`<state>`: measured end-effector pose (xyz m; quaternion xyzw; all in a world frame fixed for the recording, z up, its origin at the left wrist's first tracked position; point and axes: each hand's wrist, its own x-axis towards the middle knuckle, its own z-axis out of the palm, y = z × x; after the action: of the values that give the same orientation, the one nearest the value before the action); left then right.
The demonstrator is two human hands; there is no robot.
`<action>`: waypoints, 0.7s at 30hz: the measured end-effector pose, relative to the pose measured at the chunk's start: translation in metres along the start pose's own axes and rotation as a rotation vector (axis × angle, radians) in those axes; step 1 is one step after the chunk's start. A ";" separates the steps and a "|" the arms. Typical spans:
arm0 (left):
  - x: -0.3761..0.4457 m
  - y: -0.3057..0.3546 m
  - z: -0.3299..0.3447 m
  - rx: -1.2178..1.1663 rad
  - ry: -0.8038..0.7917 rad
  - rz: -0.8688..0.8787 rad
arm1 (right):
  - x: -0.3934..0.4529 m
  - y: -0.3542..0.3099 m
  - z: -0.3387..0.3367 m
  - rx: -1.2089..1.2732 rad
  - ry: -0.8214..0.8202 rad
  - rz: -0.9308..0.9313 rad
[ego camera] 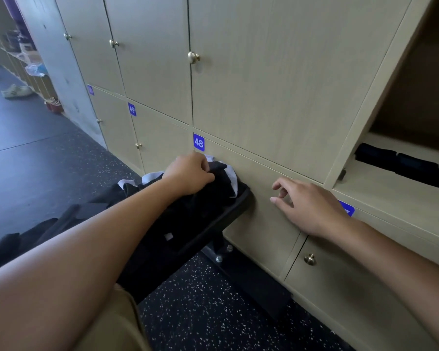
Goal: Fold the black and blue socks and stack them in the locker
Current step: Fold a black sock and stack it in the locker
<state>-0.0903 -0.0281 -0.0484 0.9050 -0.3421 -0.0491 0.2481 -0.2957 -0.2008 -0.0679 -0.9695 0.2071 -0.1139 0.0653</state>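
While the fingers (205, 166) of the left hand (188, 173) are curled into the heap of socks (213, 188) and clamp a dark one at its top, the right hand (307, 206) hovers just in front of the closed locker door (264, 178) with its fingers (280, 184) apart and loosely bent, holding nothing; the heap lies at the far end of the black worktop (228, 211), hard against the lockers below the tag 48 (199, 142), dark socks tangled with paler ones; no single sock shows a clear long axis, though the heap as a whole runs along the worktop toward the lockers; to the right, in the open locker (390, 188), a row of folded socks (403, 164) lies on the shelf, running from left to right along it and receding; so I judge the task partly done, with several pairs stacked and the heap left to fold.
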 end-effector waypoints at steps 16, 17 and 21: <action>-0.012 0.007 -0.058 -0.782 0.456 -0.022 | 0.013 -0.040 -0.001 0.640 0.143 0.083; -0.013 0.010 -0.061 -0.837 0.454 -0.003 | 0.014 -0.045 -0.001 0.706 0.141 0.090; -0.022 0.026 -0.066 -1.008 0.439 0.065 | 0.021 -0.062 -0.002 0.948 0.133 0.094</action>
<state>-0.1050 -0.0030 0.0198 0.6519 -0.2442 -0.0093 0.7179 -0.2536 -0.1532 -0.0507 -0.8132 0.1797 -0.2543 0.4916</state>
